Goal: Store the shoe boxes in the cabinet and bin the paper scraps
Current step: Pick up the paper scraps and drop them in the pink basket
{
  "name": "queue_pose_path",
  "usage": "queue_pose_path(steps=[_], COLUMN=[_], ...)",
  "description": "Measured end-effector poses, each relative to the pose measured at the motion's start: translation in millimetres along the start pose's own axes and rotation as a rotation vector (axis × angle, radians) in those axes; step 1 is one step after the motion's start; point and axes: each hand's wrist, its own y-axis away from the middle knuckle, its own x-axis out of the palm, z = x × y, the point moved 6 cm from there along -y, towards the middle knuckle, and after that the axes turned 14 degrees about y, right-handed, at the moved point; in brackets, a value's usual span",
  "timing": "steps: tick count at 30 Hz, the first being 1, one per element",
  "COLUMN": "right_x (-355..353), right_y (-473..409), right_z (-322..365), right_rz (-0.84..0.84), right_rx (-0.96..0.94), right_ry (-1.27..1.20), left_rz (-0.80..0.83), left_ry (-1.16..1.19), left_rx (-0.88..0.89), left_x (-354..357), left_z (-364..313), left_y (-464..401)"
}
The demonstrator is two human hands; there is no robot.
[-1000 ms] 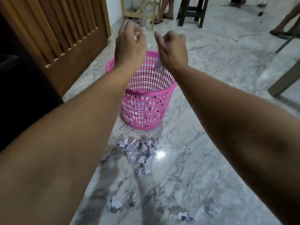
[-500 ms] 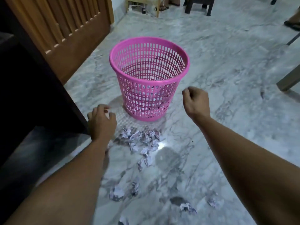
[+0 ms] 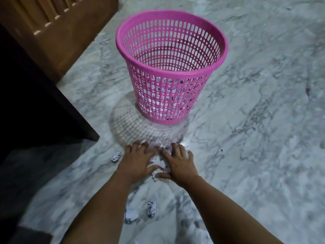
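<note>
While both forearms reach up from the bottom edge of the frame, a few crumpled paper scraps (image 3: 151,208) lie on the marble floor (image 3: 263,138) between them in the lower centre, one whiter piece (image 3: 131,214) just left of a darker crumpled one. Farther up, in the middle of the frame, the left hand (image 3: 139,162) and the right hand (image 3: 177,164) sit side by side, palms down, on a small heap of scraps (image 3: 156,148). Fingers on both hands are spread and only gently bent, pressing onto the paper rather than closed round it; their thumbs point toward each other and nearly meet, with white paper showing in the gap between them. Whether any piece is actually pinched under the palms cannot be told. One stray scrap (image 3: 115,157) lies just left of the left hand, apart from the heap. Beyond the fingertips, the pink basket (image 3: 171,55) stands upright on the floor in the upper centre, near the heap but not touching it, its lattice shadow falling on the marble toward the hands. Through its slotted wall, white paper shows at the bottom inside. At the left edge a dark cabinet side (image 3: 35,103) rises, and a brown slatted wooden door (image 3: 58,23) fills the upper left corner behind it.
</note>
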Motion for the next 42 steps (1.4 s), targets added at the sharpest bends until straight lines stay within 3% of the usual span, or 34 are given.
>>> queue_pose_path(steps=[4, 7, 10, 13, 17, 22, 25, 27, 30, 35, 37, 39, 42], right_x=[6.2, 8.3, 0.5, -23.3, -92.0, -239.8, -316.4, -354.0, -384.3, -388.0, -382.1, -368.7, -322.5], right_y=[18.2, 25.9, 30.1, 36.2, 32.4, 32.5, 17.9, -4.7, -40.3, -60.2, -44.9, -16.8, 22.6], right_z=[2.6, -3.4, -13.1, -32.0, -63.8, -107.8, -134.7, -151.2, -168.6, -178.3, -184.2, -186.4, -170.1], right_rz=[-0.254, -0.229, -0.102, -0.103, -0.227, -0.683, -0.861, -0.864, -0.728, -0.499, -0.581, -0.772, -0.968], right_rx=[0.014, -0.014, 0.034, 0.097, 0.106, 0.137, 0.219, 0.301, 0.394, 0.376, 0.407, 0.43, 0.295], right_ry=[0.038, -0.019, -0.123, -0.28, -0.351, -0.519, -0.604, -0.615, -0.712, -0.83, -0.771, -0.74, -0.714], left_rz=[-0.126, -0.055, 0.016, -0.197, -0.573, -0.89, -1.025, -1.083, -1.005, -0.677, -0.725, -0.857, -1.043], left_ry=[-0.116, -0.05, 0.046, 0.227, 0.521, 0.711, 0.811, 0.828, 0.735, 0.598, 0.611, 0.623, 0.619], left_rx=[0.096, 0.089, 0.035, -0.03, -0.06, 0.067, 0.091, 0.094, 0.077, -0.26, -0.357, -0.378, -0.336], left_x=[8.7, 19.2, 25.4, 6.4, -68.6, -217.6, -305.2, -353.9, -394.2, -383.8, -371.0, -349.0, -281.8], left_z=[-16.9, -27.7, -38.6, -44.4, -54.1, -84.2, -105.4, -117.8, -135.4, -119.6, -98.4, -75.8, -37.4], left_y=[2.6, 3.9, 16.5, 29.0, 23.8, 3.7, -13.4, -33.4, -71.4, -113.8, -100.9, -70.8, -6.4])
